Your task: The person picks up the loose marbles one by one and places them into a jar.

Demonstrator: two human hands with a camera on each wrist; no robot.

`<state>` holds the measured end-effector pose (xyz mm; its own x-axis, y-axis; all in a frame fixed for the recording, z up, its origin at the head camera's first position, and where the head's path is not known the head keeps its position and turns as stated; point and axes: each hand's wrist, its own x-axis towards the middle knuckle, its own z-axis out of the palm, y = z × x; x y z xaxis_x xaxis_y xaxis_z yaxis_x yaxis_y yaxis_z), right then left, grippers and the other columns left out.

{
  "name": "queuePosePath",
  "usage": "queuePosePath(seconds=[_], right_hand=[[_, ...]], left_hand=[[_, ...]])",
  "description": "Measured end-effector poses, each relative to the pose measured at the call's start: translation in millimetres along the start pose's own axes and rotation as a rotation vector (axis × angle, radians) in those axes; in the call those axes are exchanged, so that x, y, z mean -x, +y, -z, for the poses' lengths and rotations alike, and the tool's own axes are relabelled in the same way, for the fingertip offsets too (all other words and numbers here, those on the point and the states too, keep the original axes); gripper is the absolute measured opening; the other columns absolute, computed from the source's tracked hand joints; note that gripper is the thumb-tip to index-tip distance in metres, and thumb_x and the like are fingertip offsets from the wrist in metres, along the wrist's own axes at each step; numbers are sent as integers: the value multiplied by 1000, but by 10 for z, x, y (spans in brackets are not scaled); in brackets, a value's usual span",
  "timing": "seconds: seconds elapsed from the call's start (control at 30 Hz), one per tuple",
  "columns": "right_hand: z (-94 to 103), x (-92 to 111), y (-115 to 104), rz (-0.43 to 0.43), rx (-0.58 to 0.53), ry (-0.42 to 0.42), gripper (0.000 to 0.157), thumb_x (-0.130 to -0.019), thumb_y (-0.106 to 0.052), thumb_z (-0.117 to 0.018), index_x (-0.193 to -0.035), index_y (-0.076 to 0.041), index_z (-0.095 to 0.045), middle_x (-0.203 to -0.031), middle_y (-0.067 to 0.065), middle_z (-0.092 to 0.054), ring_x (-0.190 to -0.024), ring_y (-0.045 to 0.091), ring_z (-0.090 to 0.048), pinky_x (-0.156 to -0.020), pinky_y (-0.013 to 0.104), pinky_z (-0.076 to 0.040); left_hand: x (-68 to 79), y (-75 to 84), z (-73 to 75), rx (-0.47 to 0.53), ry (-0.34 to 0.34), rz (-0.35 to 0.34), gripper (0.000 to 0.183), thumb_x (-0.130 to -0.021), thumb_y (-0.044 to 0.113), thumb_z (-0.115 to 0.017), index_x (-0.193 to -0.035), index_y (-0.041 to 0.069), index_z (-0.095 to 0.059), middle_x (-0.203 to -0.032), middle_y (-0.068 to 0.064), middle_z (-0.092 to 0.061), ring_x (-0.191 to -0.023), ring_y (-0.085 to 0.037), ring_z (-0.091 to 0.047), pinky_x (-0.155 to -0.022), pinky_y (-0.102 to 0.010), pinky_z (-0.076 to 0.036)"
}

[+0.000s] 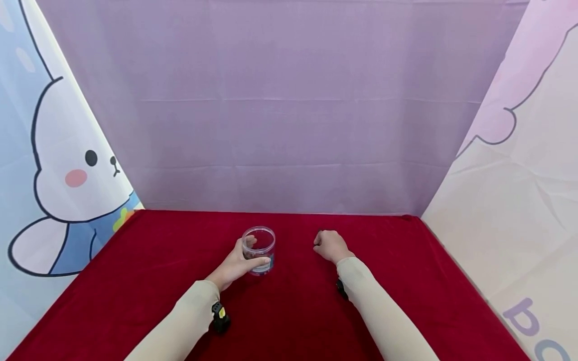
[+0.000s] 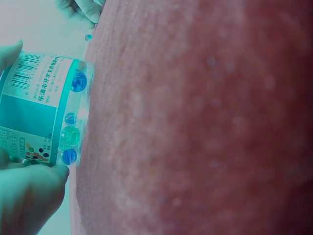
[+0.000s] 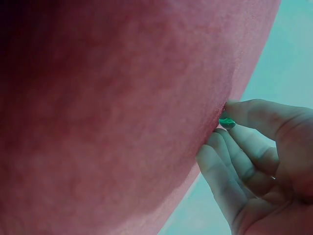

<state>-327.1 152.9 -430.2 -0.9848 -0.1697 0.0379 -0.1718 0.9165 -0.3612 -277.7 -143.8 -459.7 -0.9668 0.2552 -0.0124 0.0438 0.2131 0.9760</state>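
My left hand (image 1: 237, 263) grips a clear plastic jar (image 1: 266, 245) from its left side, thumb across the front. The jar stands upright on the red cloth, its round top without a lid. Up close in the left wrist view, the jar's printed label (image 2: 34, 105) carries a barcode, and below it blue marbles (image 2: 78, 82) and a green marble (image 2: 70, 137) show through the bottom. To the right of the jar, my right hand (image 1: 333, 245) is down at the cloth. Its thumb and forefinger pinch a shiny green marble (image 3: 227, 121), partly hidden by the fingertips.
A small blue marble (image 2: 88, 37) lies on the cloth near the right hand's fingers. Red velvety cloth (image 1: 289, 321) covers the table. A plain purple curtain (image 1: 289, 110) hangs behind, with printed cartoon sheets (image 1: 72, 150) at the sides.
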Motion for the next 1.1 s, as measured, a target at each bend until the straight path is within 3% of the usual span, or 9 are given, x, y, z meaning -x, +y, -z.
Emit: queuePosePath(seconds=[1.1], right_hand=[[5, 5, 60, -3, -38, -4, 5, -92, -11, -72, -97, -11, -72, -95, 2, -68, -90, 19, -64, -78, 36, -55]], left_hand=[[-17, 6, -12, -13, 5, 2, 96, -82, 39, -84, -152, 11, -25, -156, -9, -32, -140, -29, -32, -110, -55, -35]])
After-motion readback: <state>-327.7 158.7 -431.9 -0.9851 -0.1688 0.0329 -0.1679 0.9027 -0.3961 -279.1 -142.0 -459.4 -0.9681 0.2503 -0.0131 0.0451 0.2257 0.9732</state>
